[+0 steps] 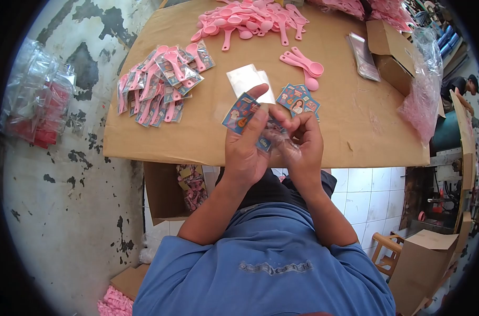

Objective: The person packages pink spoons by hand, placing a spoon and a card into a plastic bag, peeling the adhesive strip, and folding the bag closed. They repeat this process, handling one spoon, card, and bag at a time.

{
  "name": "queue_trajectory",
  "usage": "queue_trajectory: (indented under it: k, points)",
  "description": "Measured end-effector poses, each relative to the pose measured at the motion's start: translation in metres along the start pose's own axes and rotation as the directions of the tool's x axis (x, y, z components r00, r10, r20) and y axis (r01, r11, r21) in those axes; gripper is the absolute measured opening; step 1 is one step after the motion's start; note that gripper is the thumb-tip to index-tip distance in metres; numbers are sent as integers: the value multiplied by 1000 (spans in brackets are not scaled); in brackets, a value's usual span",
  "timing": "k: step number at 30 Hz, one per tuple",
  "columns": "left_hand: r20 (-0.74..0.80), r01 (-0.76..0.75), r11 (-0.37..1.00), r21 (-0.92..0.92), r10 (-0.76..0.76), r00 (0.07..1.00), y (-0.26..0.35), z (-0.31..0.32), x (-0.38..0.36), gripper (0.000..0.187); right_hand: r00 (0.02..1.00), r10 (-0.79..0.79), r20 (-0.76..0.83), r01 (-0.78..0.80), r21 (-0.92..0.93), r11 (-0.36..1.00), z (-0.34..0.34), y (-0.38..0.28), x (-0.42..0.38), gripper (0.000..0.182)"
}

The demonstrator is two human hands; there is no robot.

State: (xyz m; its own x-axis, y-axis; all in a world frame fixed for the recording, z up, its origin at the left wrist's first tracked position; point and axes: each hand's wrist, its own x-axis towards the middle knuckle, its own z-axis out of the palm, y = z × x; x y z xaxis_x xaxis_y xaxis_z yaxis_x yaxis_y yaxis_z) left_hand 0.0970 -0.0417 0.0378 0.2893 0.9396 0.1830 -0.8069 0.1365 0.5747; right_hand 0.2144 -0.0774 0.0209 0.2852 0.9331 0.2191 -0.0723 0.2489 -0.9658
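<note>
My left hand (246, 145) is closed on a small blue printed card (238, 111), thumb across its face. Between my hands is a clear plastic bag (277, 134) with blue printing showing near its lower end; its outline is hard to make out. The fingers of my right hand (307, 145) pinch this plastic. Just beyond my hands lie loose blue printed cards (296, 99) and white sheets or sleeves (243, 78). A few pink measuring spoons (304, 64) rest farther back on the brown-covered table (350, 124).
A heap of pink spoons (250, 18) lies at the far edge. Bagged spoons with cards (163, 79) are piled at the left. Clear plastic sleeves (364, 58) and a cardboard box (389, 52) stand right. Another person (458, 89) is at the far right.
</note>
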Motion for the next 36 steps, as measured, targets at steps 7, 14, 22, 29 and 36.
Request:
queue_trajectory:
  k: [7,14,22,29,36]
  points:
    - [-260,-49,993,-105,20,965,20,-30,11,36,818,-443,368,571,-414,709,-20,-26,13,20]
    - [-297,-71,980,-184,13,955,38,-57,8,39,921,-203,333,386,-701,600,-51,-40,138,25]
    - [-287,25,999,-22,-30,958,27,-50,-5,49,856,49,515,492,-840,230,-55,25,235,36]
    - [-291,-26,999,-19,19,956,30,-52,-1,50,866,185,465,310,-789,531,-73,14,242,27]
    - [-291,-146,987,-68,121,949,24,-56,8,48,956,-87,281,267,-701,661,-119,5,243,21]
